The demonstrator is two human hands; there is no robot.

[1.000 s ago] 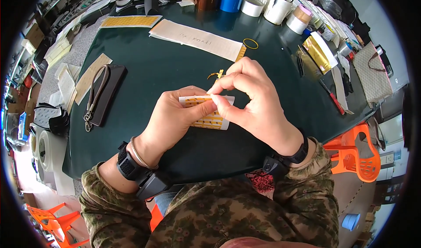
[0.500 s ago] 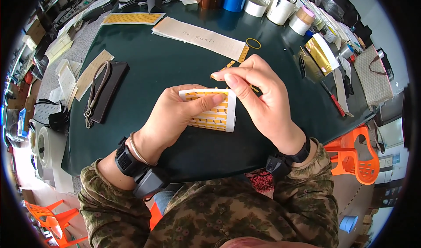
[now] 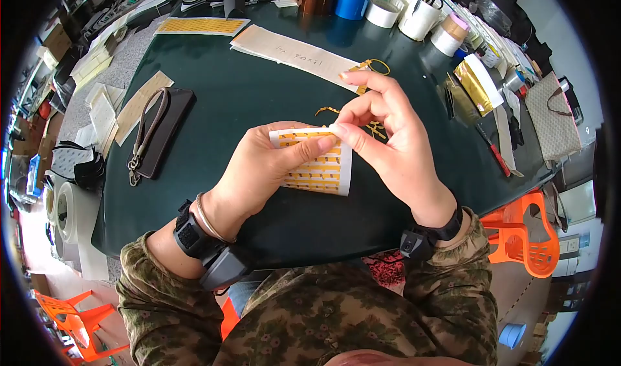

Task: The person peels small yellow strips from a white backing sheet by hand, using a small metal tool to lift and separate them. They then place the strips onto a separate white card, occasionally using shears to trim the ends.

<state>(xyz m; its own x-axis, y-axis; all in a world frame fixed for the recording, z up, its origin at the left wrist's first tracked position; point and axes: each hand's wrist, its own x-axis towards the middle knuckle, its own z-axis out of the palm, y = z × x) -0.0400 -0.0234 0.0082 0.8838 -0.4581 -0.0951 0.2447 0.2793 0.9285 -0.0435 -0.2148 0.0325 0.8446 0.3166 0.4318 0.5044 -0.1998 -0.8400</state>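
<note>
A white sticker sheet [image 3: 344, 175] with rows of narrow yellow strips is held in my left hand [image 3: 262, 162], which is closed with the thumb flat across its front. My right hand [image 3: 398, 143] pinches at the sheet's top right corner, one finger stretched out above. Whether a loose strip is also between those fingertips is hidden. Thin yellow strip scraps [image 3: 376, 130] lie on the dark table just beyond that hand. Past them a long cream paper strip [image 3: 284, 47] bears handwriting, with a yellow rubber band [image 3: 383, 66] by its right end.
To the left lies a black phone case [image 3: 169, 130] with a braided wrist strap. A yellow-striped sheet [image 3: 200, 26] lies far left. Tape rolls [image 3: 381, 13], a white cup with scissors [image 3: 419, 20] and paper stacks line the back. At right are a gold foil roll [image 3: 479, 84] and red-handled tool [image 3: 497, 151].
My right hand's fingertips have come down from above the sheet to its top right corner, and one finger has stretched out. My left hand keeps the sheet almost in place.
</note>
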